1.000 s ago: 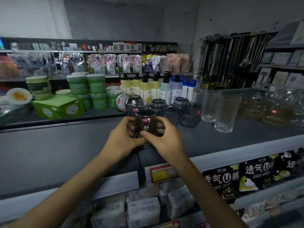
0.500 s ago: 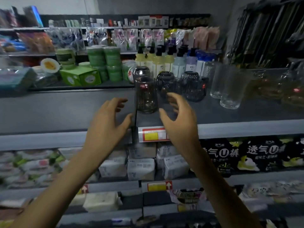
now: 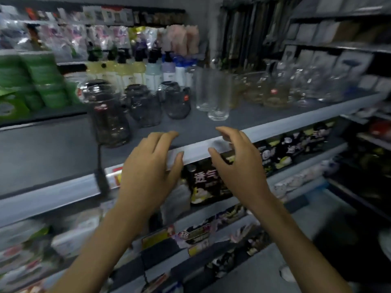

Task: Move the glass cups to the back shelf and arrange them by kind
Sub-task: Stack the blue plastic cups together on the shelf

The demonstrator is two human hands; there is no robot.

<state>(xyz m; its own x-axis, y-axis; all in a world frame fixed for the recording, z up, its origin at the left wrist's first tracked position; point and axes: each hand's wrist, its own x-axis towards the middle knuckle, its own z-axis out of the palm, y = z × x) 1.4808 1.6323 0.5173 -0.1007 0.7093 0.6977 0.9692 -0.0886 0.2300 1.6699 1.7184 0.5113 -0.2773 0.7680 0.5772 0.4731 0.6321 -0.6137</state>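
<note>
1. The nearest dark glass cup stands upright on the grey shelf, left of both hands. Of its kind, it is the closest to the front lip. It is smoky and see-through, with a small red sticker near its top.
2. Two more dark cups sit behind it to the right, close together and possibly touching. The blur makes it hard to tell whether another cup stands directly behind the nearest one.
3. Right of these, the clear tumblers stand as a tight pair, and further right is a cluster of rounded clear glassware. The kinds look roughly grouped, with dark on the left and clear on the right.
4. The left hand holds nothing, and its fingers are spread and nearly straight over the shelf lip. The right hand is also empty, with fingers loosely bent just in front of the lip.
5. The likeliest mishap is a forearm brushing the nearest dark cup, which stands forward of its row and could tip towards the edge.
6. Pushing it back among its neighbours too fast could knock glass against glass and chip a rim, because the cups are packed closely.
7. Further out, green tubs and pump bottles line the rear left, and black packets fill the shelf below.
</note>
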